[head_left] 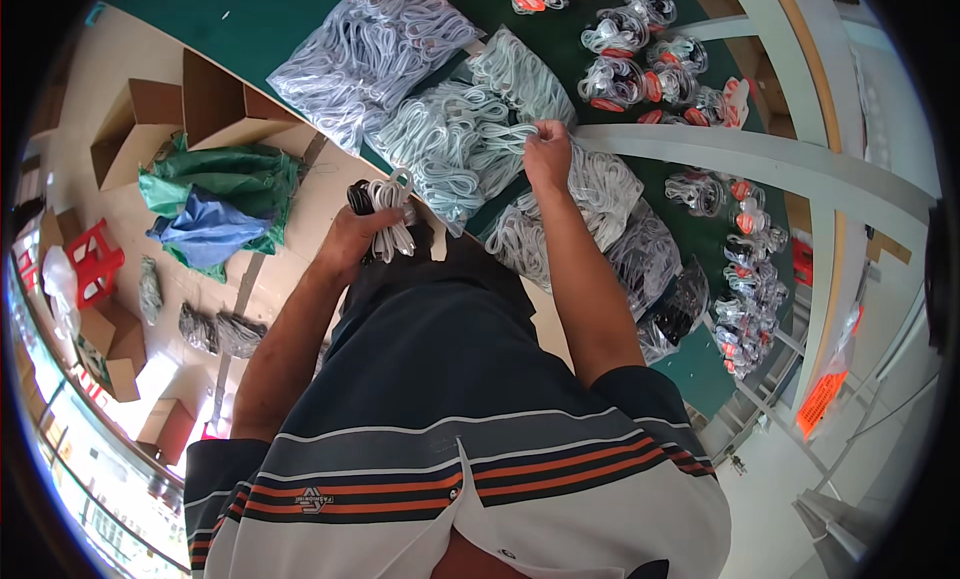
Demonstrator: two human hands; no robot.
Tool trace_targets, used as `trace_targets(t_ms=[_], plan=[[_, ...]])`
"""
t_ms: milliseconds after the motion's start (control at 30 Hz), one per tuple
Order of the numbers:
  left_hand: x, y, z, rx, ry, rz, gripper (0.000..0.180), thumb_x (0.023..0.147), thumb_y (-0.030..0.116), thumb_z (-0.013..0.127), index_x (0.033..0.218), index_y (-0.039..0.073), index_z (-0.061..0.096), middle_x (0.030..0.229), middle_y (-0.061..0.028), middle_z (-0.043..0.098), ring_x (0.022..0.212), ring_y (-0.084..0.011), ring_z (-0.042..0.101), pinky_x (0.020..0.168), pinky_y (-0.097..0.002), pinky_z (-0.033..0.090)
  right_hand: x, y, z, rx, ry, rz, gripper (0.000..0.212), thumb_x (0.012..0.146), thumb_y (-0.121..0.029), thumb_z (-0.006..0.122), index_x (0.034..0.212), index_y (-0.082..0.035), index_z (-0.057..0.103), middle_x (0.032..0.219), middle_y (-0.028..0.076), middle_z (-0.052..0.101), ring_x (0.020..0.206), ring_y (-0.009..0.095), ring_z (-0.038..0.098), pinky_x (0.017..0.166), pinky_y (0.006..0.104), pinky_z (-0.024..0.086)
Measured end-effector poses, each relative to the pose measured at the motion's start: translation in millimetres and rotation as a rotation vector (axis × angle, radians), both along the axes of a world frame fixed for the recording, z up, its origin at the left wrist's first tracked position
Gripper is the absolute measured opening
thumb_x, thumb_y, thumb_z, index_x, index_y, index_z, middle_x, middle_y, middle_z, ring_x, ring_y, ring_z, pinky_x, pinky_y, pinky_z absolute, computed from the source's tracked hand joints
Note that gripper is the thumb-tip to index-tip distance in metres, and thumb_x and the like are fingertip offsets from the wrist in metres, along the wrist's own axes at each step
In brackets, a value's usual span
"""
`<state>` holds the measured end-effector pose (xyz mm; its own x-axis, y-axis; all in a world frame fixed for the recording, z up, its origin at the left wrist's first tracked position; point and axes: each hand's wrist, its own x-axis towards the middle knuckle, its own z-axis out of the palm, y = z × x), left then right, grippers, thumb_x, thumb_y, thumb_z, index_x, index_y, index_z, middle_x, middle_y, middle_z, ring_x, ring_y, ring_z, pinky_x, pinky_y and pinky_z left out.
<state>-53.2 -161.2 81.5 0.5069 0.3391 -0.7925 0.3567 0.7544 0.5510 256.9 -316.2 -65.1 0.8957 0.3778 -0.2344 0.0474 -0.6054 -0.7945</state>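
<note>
My left hand [355, 237] is closed around a bunch of coiled cables [390, 217], white ones with some black at the side, held in front of my waist. Over the green table, my right hand [549, 157] has its fingers pinched at the edge of a pile of pale white cables [450, 134]. It seems to grip a looped cable [512, 144] there; the fingertips partly hide it. Close by lie a large clear bag of white cables [375, 54], another heap of white cables [600, 194] beside my right forearm, and a bag with black cables [680, 314].
Along the right of the green table [200, 14] sit several wrapped cable bundles with red labels [612, 79]. A pale metal bar [700, 144] crosses above it. On the floor at left are open cardboard boxes [140, 129], a green sack [200, 189] and a red stool [95, 264].
</note>
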Motion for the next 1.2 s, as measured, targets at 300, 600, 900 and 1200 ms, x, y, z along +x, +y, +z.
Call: trace_targets(t_ms=[300,600,900,1200], plan=[[20.9,20.1,11.2,0.171,-0.115,-0.153,0.024,0.090,0.011,0.077,0.110,-0.002,0.073,0.091,-0.0083,0.074,0.073,-0.0154,0.067,0.066,-0.0249,0.052,-16.4,-1.9,102.0,0.194,0.270,-0.022,0.022,0.093,-0.006,0.067,0.114,-0.002,0.070,0.091,0.005,0.071,0.074,0.014,0.063,0.066,0.0285,0.054],[57.7,33.9,-6.9,0.108,-0.328,-0.484,0.031,0.087,0.011,0.082,0.113,-0.002,0.072,0.097,-0.0105,0.076,0.077,-0.0155,0.069,0.072,-0.0268,0.056,-60.5,28.5,158.3,0.264,0.690,0.403,0.021,0.099,-0.007,0.068,0.120,-0.003,0.070,0.096,0.004,0.071,0.075,0.010,0.062,0.065,0.0217,0.052],[37.0,9.2,-22.6,-0.314,-0.386,-0.071,0.033,0.089,0.004,0.077,0.120,-0.002,0.068,0.097,-0.0107,0.075,0.073,-0.0178,0.071,0.069,-0.0278,0.058,-30.7,14.5,72.0,-0.095,0.193,0.366,0.025,0.097,-0.022,0.071,0.113,-0.003,0.071,0.090,0.010,0.073,0.076,0.026,0.069,0.074,0.0370,0.057],[9.2,21.9,-25.4,-0.249,-0.305,-0.055,0.032,0.091,0.006,0.074,0.121,-0.002,0.067,0.097,-0.0109,0.073,0.073,-0.0175,0.069,0.068,-0.0278,0.056,-2.6,-5.2,14.1,-0.473,-0.119,0.396,0.019,0.093,-0.022,0.071,0.103,-0.006,0.067,0.083,0.009,0.073,0.074,0.032,0.068,0.072,0.0424,0.054]])
